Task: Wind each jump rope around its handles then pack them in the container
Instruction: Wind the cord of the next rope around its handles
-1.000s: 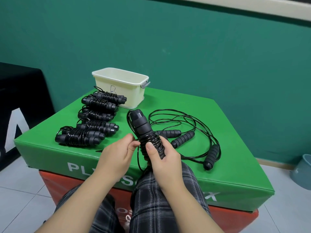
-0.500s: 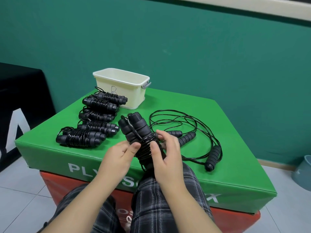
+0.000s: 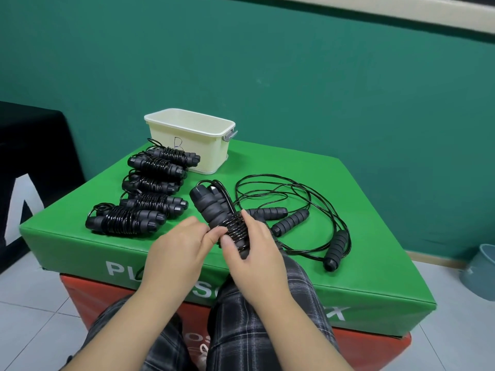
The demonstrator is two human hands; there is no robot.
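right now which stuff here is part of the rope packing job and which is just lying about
Part of the job:
- held rope, gripped by left hand and right hand
- five wound ropes
- loose ropes, still unwound
- cream container

Just lying about:
- grey bin on the floor
- black box at left

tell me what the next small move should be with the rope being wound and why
Probably tuck the cord's loose end under the coils. The right hand grips the wound bundle and the left hand pinches beside the wraps, which already cover the handles' middle. After that it could join the five finished bundles.
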